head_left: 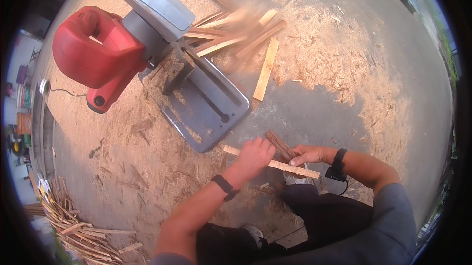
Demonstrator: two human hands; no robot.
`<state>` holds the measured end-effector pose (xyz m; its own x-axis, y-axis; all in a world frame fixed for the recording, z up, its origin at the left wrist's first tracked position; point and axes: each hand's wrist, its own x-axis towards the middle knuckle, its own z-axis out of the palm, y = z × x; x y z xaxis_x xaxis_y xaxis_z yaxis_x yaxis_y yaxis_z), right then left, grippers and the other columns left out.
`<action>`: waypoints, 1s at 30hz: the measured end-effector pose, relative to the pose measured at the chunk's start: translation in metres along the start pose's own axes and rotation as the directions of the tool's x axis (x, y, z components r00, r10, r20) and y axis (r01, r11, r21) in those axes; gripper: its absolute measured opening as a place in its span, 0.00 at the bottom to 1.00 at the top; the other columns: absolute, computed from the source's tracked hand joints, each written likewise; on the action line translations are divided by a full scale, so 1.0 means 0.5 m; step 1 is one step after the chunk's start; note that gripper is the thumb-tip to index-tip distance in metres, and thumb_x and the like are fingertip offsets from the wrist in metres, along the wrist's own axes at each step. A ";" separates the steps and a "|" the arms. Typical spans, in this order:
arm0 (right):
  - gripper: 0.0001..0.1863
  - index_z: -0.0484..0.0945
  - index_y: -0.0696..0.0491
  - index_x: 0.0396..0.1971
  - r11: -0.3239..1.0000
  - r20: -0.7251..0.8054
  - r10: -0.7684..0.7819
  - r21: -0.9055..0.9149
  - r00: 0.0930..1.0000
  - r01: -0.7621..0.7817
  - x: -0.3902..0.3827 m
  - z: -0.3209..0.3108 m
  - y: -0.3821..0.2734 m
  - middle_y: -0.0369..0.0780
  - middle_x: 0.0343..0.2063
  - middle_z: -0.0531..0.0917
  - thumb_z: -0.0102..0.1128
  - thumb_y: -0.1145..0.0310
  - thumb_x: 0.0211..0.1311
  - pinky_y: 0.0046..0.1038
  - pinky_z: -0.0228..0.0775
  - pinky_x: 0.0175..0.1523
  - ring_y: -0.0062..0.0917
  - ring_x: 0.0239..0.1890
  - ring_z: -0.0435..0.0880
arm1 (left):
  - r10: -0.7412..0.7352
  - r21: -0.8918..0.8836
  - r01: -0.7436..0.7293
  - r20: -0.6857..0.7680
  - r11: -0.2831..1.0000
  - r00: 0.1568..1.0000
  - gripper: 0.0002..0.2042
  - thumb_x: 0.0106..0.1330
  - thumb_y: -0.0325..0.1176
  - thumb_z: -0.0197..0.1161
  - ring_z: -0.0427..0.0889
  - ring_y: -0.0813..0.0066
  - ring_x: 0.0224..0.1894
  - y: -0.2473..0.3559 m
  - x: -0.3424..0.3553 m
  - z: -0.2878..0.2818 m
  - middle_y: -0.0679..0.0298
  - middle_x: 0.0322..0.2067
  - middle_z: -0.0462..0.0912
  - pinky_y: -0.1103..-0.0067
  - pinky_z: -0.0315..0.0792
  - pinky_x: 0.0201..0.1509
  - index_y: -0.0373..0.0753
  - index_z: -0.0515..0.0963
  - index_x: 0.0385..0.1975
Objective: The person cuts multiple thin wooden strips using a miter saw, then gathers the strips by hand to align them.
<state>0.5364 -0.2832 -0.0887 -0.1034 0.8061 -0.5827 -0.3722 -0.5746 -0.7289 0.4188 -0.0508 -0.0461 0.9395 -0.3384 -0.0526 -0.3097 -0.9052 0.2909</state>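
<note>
My left hand [254, 156] is closed around a pale, narrow wooden strip [290, 167], which lies slantwise across the front of my legs. Beside it my right hand [307, 154] grips a dark brown, bark-covered piece of wood [279, 143] with the thumb on top. The brown piece crosses just behind the pale strip; whether the two touch is hard to tell. Ahead and to the left stands a chop saw with a red handle housing [98, 44], a grey blade guard [152, 4] and a grey metal base [211, 110].
Several cut wooden strips [226, 39] are heaped beyond the saw, partly blurred. A single light strip [267, 68] lies right of the base. Sawdust [339, 54] covers much of the concrete floor. At lower left is a large pile of thin strips [88, 233]. A cord [69, 91] trails left of the saw.
</note>
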 end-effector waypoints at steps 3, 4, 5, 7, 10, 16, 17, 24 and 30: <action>0.39 0.68 0.59 0.60 0.964 0.074 -0.073 0.263 0.995 0.051 -0.007 0.030 0.004 0.39 0.49 0.79 0.70 0.52 0.53 0.31 0.63 0.62 0.25 0.54 0.74 | 0.003 0.087 0.000 -0.034 0.996 0.999 0.07 0.50 0.32 0.61 0.73 0.69 0.36 0.017 -0.002 0.003 0.66 0.31 0.73 0.73 0.66 0.38 0.44 0.73 0.28; 0.38 0.67 0.59 0.60 0.957 0.088 -0.080 0.284 0.993 0.052 -0.013 0.042 -0.018 0.39 0.48 0.80 0.71 0.56 0.52 0.31 0.65 0.61 0.25 0.52 0.75 | 0.011 0.054 -0.007 -0.076 0.999 0.997 0.07 0.50 0.32 0.61 0.73 0.68 0.37 0.013 -0.002 0.003 0.66 0.31 0.73 0.72 0.66 0.40 0.44 0.73 0.29; 0.38 0.66 0.59 0.60 0.951 0.103 -0.083 0.304 0.991 0.048 -0.018 0.054 -0.039 0.38 0.47 0.80 0.72 0.60 0.51 0.30 0.67 0.59 0.25 0.51 0.77 | 0.015 0.022 -0.013 -0.120 1.000 0.993 0.07 0.50 0.32 0.61 0.73 0.68 0.37 0.013 -0.002 0.007 0.65 0.31 0.72 0.71 0.66 0.41 0.43 0.73 0.29; 0.36 0.66 0.59 0.58 0.916 0.017 0.023 0.399 1.000 -0.028 -0.017 0.081 -0.039 0.39 0.47 0.81 0.72 0.74 0.47 0.28 0.75 0.49 0.23 0.45 0.81 | 0.002 0.039 0.007 -0.224 0.999 0.975 0.07 0.50 0.32 0.61 0.73 0.67 0.38 0.015 0.002 0.070 0.65 0.31 0.73 0.68 0.66 0.46 0.43 0.73 0.29; 0.37 0.67 0.59 0.57 0.899 -0.171 0.045 0.436 0.984 0.034 -0.031 0.095 -0.015 0.39 0.45 0.81 0.72 0.78 0.42 0.31 0.75 0.54 0.25 0.46 0.81 | 0.043 0.068 -0.029 -0.220 0.997 0.975 0.12 0.51 0.32 0.61 0.74 0.64 0.45 0.025 0.030 0.028 0.62 0.36 0.74 0.57 0.62 0.63 0.41 0.75 0.36; 0.33 0.70 0.60 0.56 0.930 -0.354 -0.032 0.333 0.935 0.157 -0.024 0.047 -0.048 0.36 0.43 0.81 0.70 0.72 0.46 0.27 0.73 0.52 0.22 0.44 0.80 | -0.081 0.049 0.123 -0.509 0.991 0.857 0.26 0.51 0.33 0.64 0.71 0.57 0.52 -0.006 -0.036 -0.018 0.56 0.46 0.72 0.56 0.56 0.68 0.41 0.71 0.54; 0.32 0.71 0.60 0.56 0.941 -0.411 -0.061 0.279 0.909 0.189 -0.016 0.018 -0.066 0.36 0.42 0.81 0.69 0.71 0.48 0.26 0.73 0.51 0.21 0.43 0.80 | -0.100 0.053 0.147 -0.510 0.988 0.854 0.26 0.51 0.33 0.64 0.71 0.57 0.52 -0.024 -0.073 -0.038 0.56 0.46 0.72 0.56 0.56 0.68 0.41 0.71 0.54; 0.26 0.70 0.55 0.58 0.758 -0.577 -0.620 -0.616 0.531 0.216 0.017 -0.374 -0.229 0.39 0.50 0.79 0.49 0.52 0.69 0.31 0.71 0.56 0.27 0.50 0.79 | -0.537 -0.034 0.544 -0.215 0.839 0.815 0.21 0.53 0.30 0.63 0.76 0.53 0.39 -0.228 -0.492 -0.110 0.53 0.36 0.75 0.63 0.71 0.41 0.39 0.73 0.50; 0.27 0.66 0.54 0.60 0.987 -0.636 0.068 0.156 0.769 0.042 0.041 -0.222 -0.160 0.42 0.45 0.79 0.57 0.62 0.64 0.36 0.75 0.43 0.34 0.41 0.81 | -0.971 -0.008 0.972 -0.031 0.236 0.235 0.18 0.55 0.36 0.64 0.77 0.48 0.42 -0.002 -0.992 -0.119 0.52 0.36 0.77 0.59 0.72 0.45 0.41 0.73 0.46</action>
<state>0.6666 -0.2365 -0.0824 0.4820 0.4907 -0.7258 -0.5157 -0.5109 -0.6878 -0.0380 0.1331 0.0366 0.5264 0.8077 -0.2654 0.8412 -0.5401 0.0248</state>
